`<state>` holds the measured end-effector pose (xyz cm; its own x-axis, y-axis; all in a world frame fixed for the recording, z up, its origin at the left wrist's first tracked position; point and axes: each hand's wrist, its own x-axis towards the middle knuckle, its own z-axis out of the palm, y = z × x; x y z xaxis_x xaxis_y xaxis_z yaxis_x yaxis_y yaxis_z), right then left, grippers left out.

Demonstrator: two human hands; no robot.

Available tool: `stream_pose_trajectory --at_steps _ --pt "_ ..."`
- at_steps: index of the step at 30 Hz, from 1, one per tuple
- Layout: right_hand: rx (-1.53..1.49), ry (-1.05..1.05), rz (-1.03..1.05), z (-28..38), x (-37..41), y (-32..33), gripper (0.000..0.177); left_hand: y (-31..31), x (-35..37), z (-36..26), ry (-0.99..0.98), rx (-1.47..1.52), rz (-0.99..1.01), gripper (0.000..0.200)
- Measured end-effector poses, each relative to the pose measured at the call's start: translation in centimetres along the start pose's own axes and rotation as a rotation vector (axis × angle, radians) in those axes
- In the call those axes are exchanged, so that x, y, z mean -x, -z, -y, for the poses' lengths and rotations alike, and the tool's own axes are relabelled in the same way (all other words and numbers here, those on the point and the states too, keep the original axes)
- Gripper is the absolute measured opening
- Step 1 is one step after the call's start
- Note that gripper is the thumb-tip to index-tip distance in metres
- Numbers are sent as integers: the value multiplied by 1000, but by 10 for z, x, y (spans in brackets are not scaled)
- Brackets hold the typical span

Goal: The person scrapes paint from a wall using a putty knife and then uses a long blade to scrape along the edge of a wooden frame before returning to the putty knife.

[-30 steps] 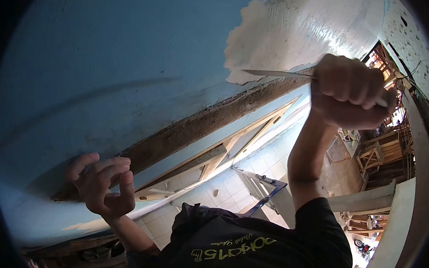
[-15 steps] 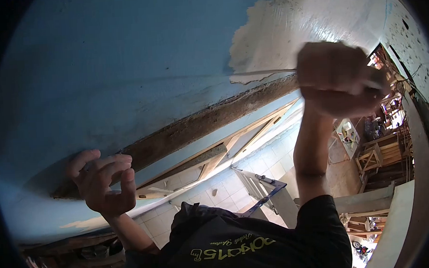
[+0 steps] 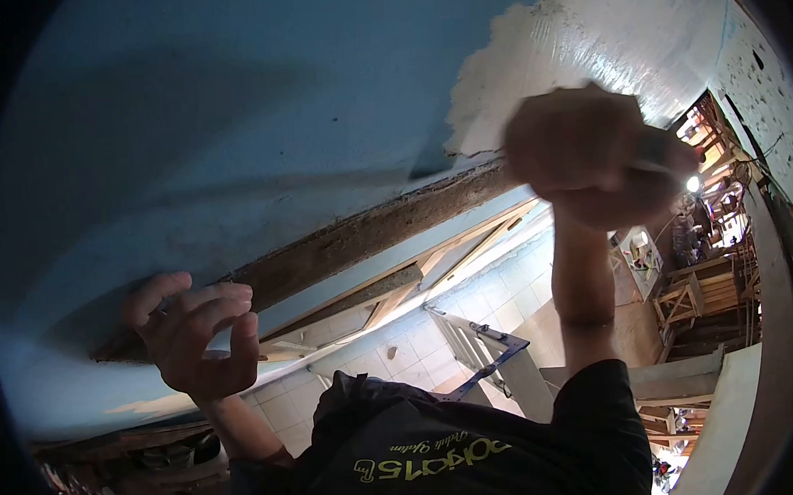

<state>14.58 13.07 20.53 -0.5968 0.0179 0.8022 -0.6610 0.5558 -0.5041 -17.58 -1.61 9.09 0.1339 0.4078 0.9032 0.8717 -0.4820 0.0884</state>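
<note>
My left hand (image 3: 199, 334) is raised with its fingers curled and apart beside the lower end of a rough brown beam (image 3: 343, 250) on the blue wall (image 3: 228, 104). Nothing shows between its fingers. On the right, my right hand (image 3: 589, 152) is a closed fist, blurred by motion, in front of the beam's upper end and the edge of a whitish patch (image 3: 574, 41) on the wall. What the fist holds is too blurred to make out. Just left of it, a dark pointed shape (image 3: 432, 156) shows against the wall.
Below the beam are wooden frame pieces (image 3: 450, 245) and a pale tiled floor (image 3: 410, 341). A stepladder (image 3: 510, 358) with blue parts stands near my dark shirt (image 3: 443, 460). Wooden furniture (image 3: 704, 294) and a pale, pitted wall (image 3: 765, 85) are at the right.
My right fist has moved left and slightly down. The thin line left of it no longer shows, and a broad shadow has darkened the blue wall. My left hand is nearly unchanged.
</note>
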Motion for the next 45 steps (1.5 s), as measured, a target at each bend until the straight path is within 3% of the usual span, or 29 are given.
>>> stream_pose_trajectory --at_steps 4,7,10,12,16,19,22,24,29,32,34,37,39,41,45 --pt "-48 -39 102 21 -18 3 46 -1 -1 3 -25 8 -6 3" --pt "140 -50 -23 -7 -6 -10 45 -2 2 3 -14 7 -7 4" --pt "36 -29 81 27 -22 2 45 -1 2 5 -41 7 2 6" --pt "51 -151 56 9 -22 -4 43 -1 3 6 -39 4 -1 7" --pt "34 10 4 24 -19 5 43 -3 1 4 -40 15 -21 7" --pt "1 -123 27 11 -22 -1 44 -4 0 4 -39 32 -26 7" --pt "59 144 -43 5 -18 2 45 -3 2 6 -43 42 -4 8" --pt "9 -126 64 7 -20 3 47 -3 0 3 -38 23 -19 8" --pt "-4 -129 84 -10 -14 -1 46 -3 -2 3 -52 13 -29 9" --pt "248 -60 11 -1 -10 1 46 -3 0 6 -61 16 -19 9" --pt "40 69 -72 -32 -4 -10 46 -2 -3 5 -72 10 -10 9" --pt "-7 61 -132 -9 4 -6 46 -2 -3 6 -88 25 -22 8" --pt "49 9 -11 23 -13 4 43 -3 -4 5 -90 23 -28 8" --pt "104 -102 14 17 -18 -2 42 -2 -5 6 -94 25 -17 8" --pt "77 -44 -23 18 -12 5 45 -4 -3 7 -111 35 -15 10"
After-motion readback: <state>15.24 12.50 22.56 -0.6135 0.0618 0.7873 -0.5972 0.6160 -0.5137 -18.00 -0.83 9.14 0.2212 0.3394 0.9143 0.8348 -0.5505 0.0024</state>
